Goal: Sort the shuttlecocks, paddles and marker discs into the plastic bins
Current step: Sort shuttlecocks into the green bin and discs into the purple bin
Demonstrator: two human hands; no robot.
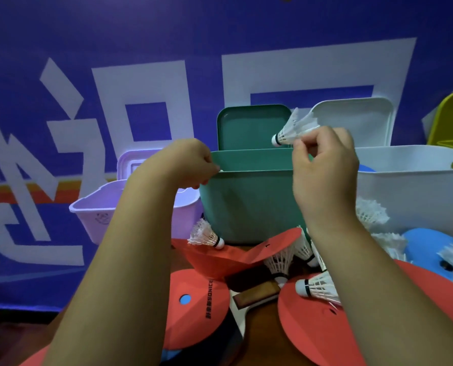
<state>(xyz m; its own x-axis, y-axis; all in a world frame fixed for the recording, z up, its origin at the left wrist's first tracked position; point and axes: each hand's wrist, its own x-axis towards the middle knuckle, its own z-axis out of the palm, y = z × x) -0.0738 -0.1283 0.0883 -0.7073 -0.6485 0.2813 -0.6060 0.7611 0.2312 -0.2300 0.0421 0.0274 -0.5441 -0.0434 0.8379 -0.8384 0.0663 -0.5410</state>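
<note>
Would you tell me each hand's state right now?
Left hand: curled at green bin rim, grip cannot be told.
Right hand: pinches a shuttlecock.

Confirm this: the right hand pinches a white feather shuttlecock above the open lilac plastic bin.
Wrong bin. The right hand pinches the white feather shuttlecock above the open green plastic bin; the lilac plastic bin stands further left. The head view shows this.

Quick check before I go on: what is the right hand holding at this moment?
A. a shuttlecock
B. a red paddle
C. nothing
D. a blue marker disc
A: the right hand pinches a white shuttlecock by its feathers, cork pointing left, raised just above the rim of the green bin.
</note>
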